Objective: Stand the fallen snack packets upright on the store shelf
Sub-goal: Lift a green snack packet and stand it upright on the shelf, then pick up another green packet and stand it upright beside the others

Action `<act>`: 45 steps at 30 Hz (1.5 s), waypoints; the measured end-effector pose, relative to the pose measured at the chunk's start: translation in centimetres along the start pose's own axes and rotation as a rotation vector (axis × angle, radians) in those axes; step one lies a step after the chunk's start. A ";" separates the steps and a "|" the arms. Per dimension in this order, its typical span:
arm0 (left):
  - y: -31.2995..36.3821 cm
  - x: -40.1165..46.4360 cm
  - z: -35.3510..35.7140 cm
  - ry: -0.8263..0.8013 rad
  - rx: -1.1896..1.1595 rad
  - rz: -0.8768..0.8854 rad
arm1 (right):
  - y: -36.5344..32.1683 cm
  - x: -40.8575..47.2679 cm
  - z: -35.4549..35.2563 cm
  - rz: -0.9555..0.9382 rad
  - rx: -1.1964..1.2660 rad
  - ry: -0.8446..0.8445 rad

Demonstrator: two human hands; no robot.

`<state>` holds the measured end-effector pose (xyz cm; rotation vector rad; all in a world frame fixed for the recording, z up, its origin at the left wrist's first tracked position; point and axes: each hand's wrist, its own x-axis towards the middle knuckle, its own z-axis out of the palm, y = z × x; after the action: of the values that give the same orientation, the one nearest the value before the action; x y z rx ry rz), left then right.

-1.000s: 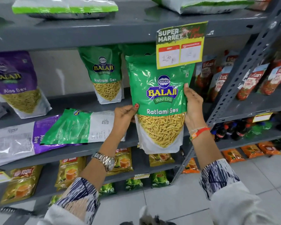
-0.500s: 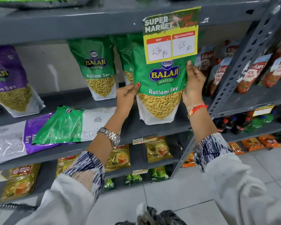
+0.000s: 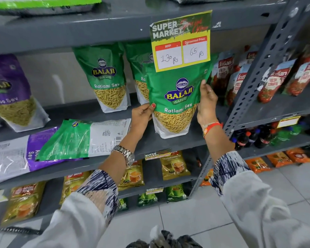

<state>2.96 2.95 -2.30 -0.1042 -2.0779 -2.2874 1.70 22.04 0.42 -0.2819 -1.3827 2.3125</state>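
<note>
Head view, price card (image 3: 181, 40) overlapping held green packet (image 3: 175, 97), fallen packet (image 3: 82, 138) left

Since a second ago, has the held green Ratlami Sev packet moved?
Yes. The held packet went up and back onto the shelf; its top now sits behind the price tag.

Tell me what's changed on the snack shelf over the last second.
The green Ratlami Sev packet held between the left hand and right hand went from out in front of the shelf edge back onto the shelf, upright, its top now behind the price sign. Both hands still grip it. The fallen green packet and purple packet still lie flat.
</note>
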 end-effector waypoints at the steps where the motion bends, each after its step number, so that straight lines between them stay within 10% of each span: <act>1: 0.2 -0.2 0.0 0.007 0.005 0.006 | 0.3 -0.2 -0.1 -0.012 -0.010 0.051; 8: -0.1 -4.4 -3.3 0.355 0.071 0.222 | 5.7 -7.9 -0.5 -0.311 -0.149 0.422; 13: -0.5 -6.8 -10.0 0.808 0.029 0.248 | 10.0 -15.3 2.8 -0.478 -0.534 -0.184; 19: -2.0 -10.2 -19.3 1.178 -0.014 0.058 | 12.9 -18.6 10.3 -1.106 -1.112 -0.769; 27: -2.3 -12.1 -24.4 1.060 -0.153 -0.205 | 18.1 -19.7 14.4 -1.225 -1.665 -0.942; 45: -1.6 -8.9 -20.9 0.562 -0.475 -0.289 | 9.3 -18.2 16.7 -0.865 -0.932 -0.307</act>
<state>11.32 -17.77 -6.63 0.7719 -1.3253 -2.5215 9.04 -3.30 -0.48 0.3705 -2.1053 0.9497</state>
